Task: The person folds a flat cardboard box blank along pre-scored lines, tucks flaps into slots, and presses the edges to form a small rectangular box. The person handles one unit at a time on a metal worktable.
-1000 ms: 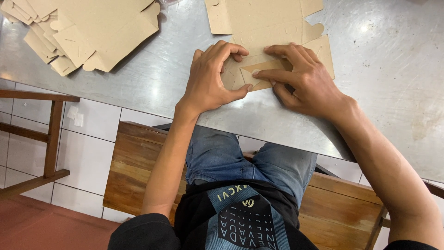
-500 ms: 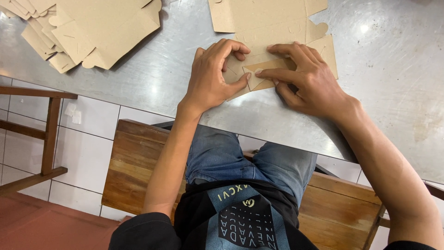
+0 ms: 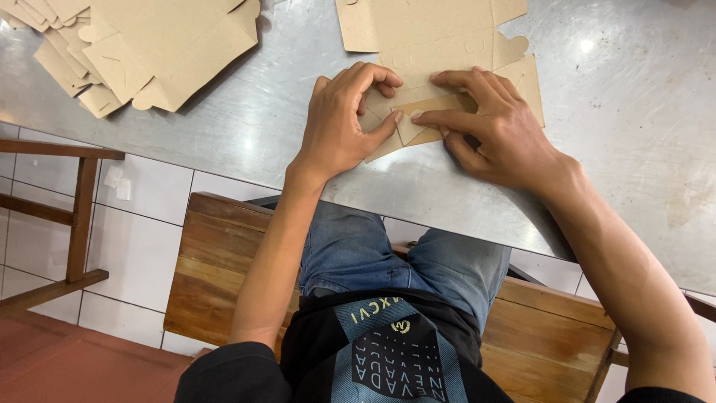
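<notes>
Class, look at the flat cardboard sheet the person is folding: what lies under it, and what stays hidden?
The cardboard sheet lies flat on a metal table. The left hand and right hand cover part of its near flap, so the fold beneath them is hidden.

Probably a small packing workshop: a steel tabletop (image 3: 224, 142) carries a stack of flat cardboard box blanks (image 3: 127, 45), with a wooden bench (image 3: 224, 261) and white tiled wall (image 3: 134, 224) below.

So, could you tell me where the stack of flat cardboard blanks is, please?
In the head view, the stack of flat cardboard blanks lies on the metal table's far-left corner, left of the left hand.
</notes>
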